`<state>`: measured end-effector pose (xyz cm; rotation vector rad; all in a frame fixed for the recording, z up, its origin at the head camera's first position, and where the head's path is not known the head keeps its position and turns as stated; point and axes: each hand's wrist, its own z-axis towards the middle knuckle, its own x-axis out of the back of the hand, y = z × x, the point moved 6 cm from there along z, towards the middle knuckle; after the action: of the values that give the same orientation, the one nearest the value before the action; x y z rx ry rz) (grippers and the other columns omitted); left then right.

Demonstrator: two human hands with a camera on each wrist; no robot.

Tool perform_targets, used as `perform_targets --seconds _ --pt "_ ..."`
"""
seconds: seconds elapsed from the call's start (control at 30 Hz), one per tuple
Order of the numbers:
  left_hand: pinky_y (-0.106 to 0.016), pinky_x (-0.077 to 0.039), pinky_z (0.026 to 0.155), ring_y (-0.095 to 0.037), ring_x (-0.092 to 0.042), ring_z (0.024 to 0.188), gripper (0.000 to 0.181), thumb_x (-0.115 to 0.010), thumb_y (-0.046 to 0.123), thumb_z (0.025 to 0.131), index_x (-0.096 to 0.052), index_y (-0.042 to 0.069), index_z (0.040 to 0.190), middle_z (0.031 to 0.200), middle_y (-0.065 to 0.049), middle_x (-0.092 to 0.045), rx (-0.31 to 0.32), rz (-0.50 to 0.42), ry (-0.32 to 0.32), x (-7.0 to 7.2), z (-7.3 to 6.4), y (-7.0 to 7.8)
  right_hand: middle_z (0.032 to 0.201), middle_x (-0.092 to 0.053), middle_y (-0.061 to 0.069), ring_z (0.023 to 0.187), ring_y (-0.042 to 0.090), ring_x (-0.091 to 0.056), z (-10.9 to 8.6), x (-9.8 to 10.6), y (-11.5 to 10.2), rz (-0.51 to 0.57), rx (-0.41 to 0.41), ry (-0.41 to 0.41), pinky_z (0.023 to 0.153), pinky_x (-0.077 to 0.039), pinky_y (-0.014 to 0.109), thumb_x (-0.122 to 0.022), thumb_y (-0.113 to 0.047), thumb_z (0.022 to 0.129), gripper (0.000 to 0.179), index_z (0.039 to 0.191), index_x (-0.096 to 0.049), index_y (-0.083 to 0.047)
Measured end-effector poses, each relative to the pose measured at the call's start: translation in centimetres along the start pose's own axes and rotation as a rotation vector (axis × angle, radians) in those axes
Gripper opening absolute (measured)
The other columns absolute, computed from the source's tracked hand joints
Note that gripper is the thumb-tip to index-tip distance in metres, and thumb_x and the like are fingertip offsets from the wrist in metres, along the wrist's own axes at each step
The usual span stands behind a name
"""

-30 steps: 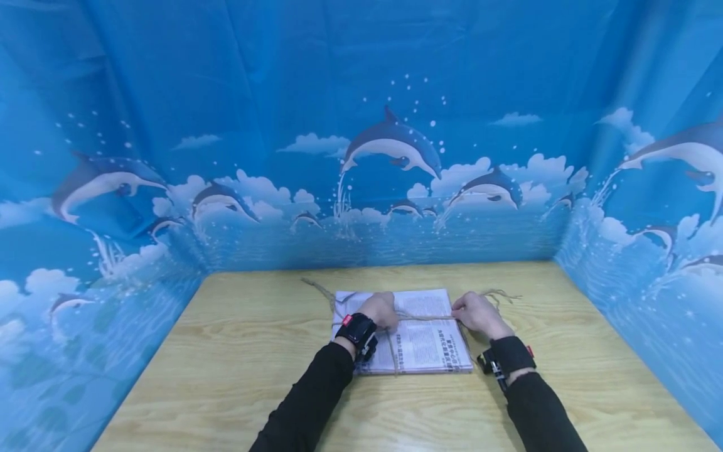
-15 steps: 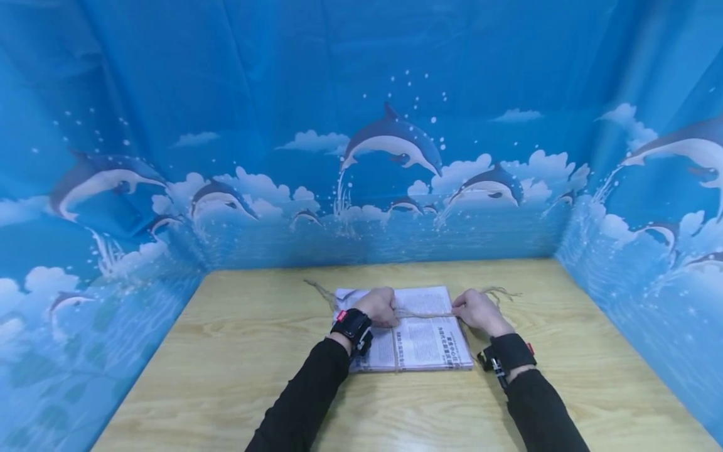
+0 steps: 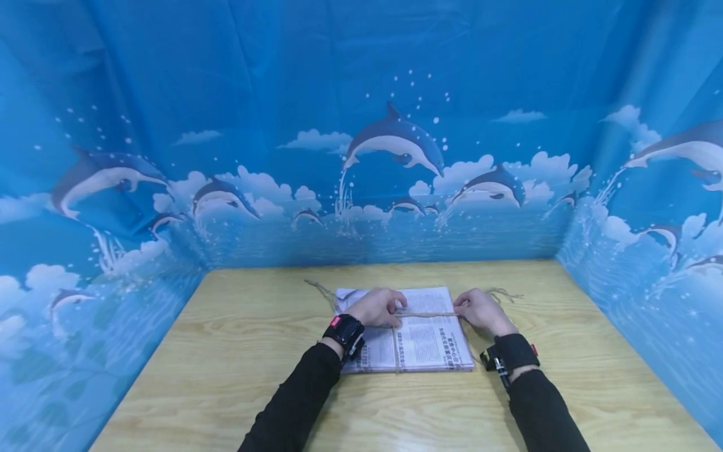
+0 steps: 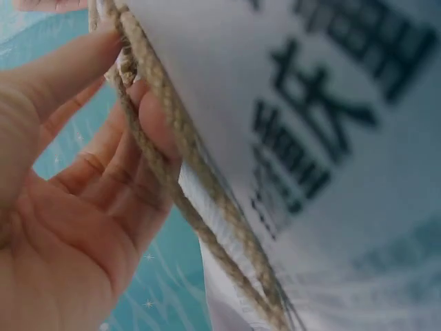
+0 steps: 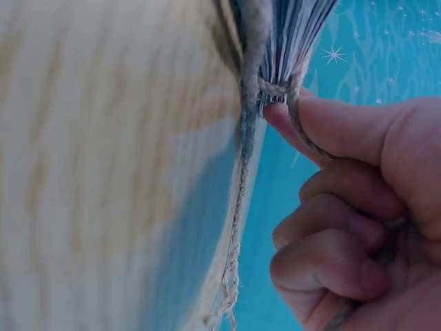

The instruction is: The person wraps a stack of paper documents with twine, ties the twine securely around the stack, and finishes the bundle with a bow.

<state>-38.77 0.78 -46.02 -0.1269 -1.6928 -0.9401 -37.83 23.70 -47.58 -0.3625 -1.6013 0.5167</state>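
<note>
A stack of newspapers [image 3: 429,342] lies on the table with twine [image 3: 423,314] running across and down over its top. My left hand [image 3: 375,307] is over the stack's middle, thumb and index finger spread apart where the strands cross. In the left wrist view, its thumb [image 4: 83,65] touches the twine [image 4: 176,127] and a fingertip lies against the strands. At the right edge of the stack my right hand [image 3: 482,312] pinches the twine between thumb and index finger. The right wrist view shows its other fingers [image 5: 331,255] curled, beside the stacked page edges [image 5: 286,48].
Loose frayed twine ends [image 3: 319,287] stick out past the stack's back left corner, and more twine ends [image 3: 505,293] lie beyond the right hand. A wood-grain table [image 3: 237,351] is bordered by a blue dolphin-print curtain [image 3: 271,125] at the back and both sides.
My left hand's thumb and index finger have parted, and the hand has shifted slightly left on the stack. The right hand stays at the right edge, still pinching twine.
</note>
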Motion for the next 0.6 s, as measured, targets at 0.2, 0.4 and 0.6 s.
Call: perform_targets --seconds 0.2,0.4,0.6 --pt "-0.019 -0.049 0.075 -0.007 -0.064 0.085 0.021 -0.082 0.017 0.079 -0.079 0.014 0.099 0.091 0.003 -0.074 -0.024 0.02 0.026 0.07 0.06 -0.01 0.091 -0.067 0.009 0.075 0.02 -0.056 0.19 0.07 0.05 0.0 -0.006 0.0 0.065 -0.042 0.031 -0.063 -0.016 0.093 0.016 0.102 -0.071 -0.005" --pt "-0.017 -0.048 0.071 -0.004 -0.062 0.079 0.013 -0.082 0.014 0.078 -0.08 0.014 0.091 0.086 0.003 -0.074 -0.087 0.044 0.027 0.07 0.12 0.49 0.096 -0.069 0.012 0.081 0.023 -0.059 0.35 0.23 0.21 -0.001 -0.005 0.003 0.07 -0.044 0.034 -0.063 -0.016 0.093 0.016 0.101 -0.072 -0.005" --pt "-0.015 -0.046 0.07 -0.001 -0.06 0.075 0.003 -0.083 0.017 0.078 -0.079 0.017 0.078 0.081 0.009 -0.072 -0.109 0.089 0.041 -0.03 0.25 0.88 0.086 -0.067 0.008 0.071 0.018 -0.055 0.43 0.45 0.4 0.016 -0.01 0.044 0.061 -0.042 0.029 -0.061 -0.018 0.095 0.02 0.104 -0.07 -0.003"
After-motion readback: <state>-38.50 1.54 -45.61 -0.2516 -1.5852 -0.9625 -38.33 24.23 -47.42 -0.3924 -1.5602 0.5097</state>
